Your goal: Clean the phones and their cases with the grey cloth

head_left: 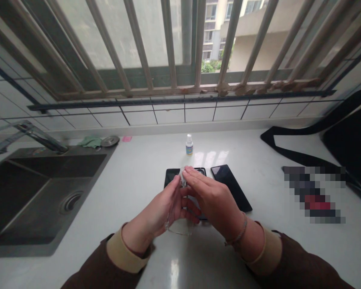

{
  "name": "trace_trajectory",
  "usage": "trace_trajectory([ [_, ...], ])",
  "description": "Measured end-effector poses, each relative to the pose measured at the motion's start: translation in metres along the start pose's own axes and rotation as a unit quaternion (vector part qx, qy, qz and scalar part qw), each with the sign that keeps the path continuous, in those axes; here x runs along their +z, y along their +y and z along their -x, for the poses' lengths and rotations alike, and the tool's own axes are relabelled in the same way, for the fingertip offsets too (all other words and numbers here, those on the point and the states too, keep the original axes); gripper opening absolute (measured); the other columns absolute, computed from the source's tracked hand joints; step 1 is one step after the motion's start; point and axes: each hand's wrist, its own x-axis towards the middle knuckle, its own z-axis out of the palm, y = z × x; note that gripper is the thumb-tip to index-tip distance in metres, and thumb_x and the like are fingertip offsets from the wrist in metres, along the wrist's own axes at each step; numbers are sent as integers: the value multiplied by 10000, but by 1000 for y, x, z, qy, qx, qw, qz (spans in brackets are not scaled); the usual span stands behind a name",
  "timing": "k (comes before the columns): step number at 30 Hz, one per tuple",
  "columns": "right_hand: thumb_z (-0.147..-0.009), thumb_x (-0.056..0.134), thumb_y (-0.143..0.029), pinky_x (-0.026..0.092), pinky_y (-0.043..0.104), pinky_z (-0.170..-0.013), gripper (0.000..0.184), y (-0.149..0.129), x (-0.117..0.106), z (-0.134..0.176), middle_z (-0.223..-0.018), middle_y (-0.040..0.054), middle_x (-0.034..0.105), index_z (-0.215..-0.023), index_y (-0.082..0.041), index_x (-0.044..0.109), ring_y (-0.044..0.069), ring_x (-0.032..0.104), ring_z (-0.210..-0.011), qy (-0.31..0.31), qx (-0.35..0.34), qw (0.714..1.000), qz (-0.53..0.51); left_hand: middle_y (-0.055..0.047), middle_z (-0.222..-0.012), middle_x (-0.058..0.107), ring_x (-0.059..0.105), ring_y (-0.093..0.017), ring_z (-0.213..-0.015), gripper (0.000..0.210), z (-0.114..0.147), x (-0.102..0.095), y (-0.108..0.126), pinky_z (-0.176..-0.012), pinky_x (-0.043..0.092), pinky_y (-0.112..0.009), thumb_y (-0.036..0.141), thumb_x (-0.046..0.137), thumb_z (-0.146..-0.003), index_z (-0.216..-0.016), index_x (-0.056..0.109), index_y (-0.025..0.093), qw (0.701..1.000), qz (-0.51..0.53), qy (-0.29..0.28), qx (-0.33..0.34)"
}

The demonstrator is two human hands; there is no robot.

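Both of my hands come together over the middle of the counter, around a clear, see-through thing (179, 233) with a thin curved rim. Its kind cannot be made out. My left hand (170, 200) grips it from the left, fingers curled beneath. The fingers of my right hand (209, 190) press together against a whitish, glassy part at its top. Below the hands lies a dark phone-like slab (170, 175), mostly covered by them. To the right, a black phone (232, 188) rests flat and slanted. A small white-capped bottle (189, 146) stands upright behind.
At left is a dark sink (87, 192) with a faucet (42, 138), a green cloth (90, 141) and a round metal strainer (110, 141). A black strap (289, 154) and bag lie at right, near a pixelated item (315, 196). A barred window rises behind the counter.
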Motion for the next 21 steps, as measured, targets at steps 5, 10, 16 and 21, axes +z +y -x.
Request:
trace_trajectory([
  [5, -1089, 577, -151, 674, 357, -1048, 342, -1, -11, -6, -1329, 100, 795, -1384, -189, 746, 234, 793, -1208, 104, 133, 986, -17, -138, -1103, 712, 739, -246, -826, 616, 3, 0, 5, -747, 621, -410, 646, 347, -1110, -1538, 524, 240, 1000, 14, 15, -1],
  [10, -1082, 578, -146, 627, 392, -1125, 347, 11, -14, -9, -1379, 135, 763, -1387, -156, 745, 260, 761, -1264, 116, 122, 985, 46, -133, -1065, 729, 760, -250, -798, 640, 7, 5, 8, -735, 628, -418, 639, 342, -1113, -1668, 337, 319, 999, 24, 1, -38],
  [16, -1052, 573, -54, 562, 403, -1208, 375, 1, 5, 1, -1474, 190, 706, -1404, -80, 698, 243, 678, -1396, -16, -40, 998, -42, -141, -1092, 745, 744, -224, -880, 538, 0, 7, 1, -753, 630, -343, 556, 400, -1134, -1443, 636, 184, 993, 72, 86, 39],
  [21, -1070, 541, -25, 541, 397, -1235, 305, -17, 2, 1, -1422, 164, 748, -1305, -87, 726, 213, 680, -1395, -32, -104, 990, -88, -105, -1028, 769, 766, -190, -883, 523, 0, 14, 10, -814, 624, -289, 465, 471, -1136, -1611, 501, 249, 975, 110, 169, 89],
])
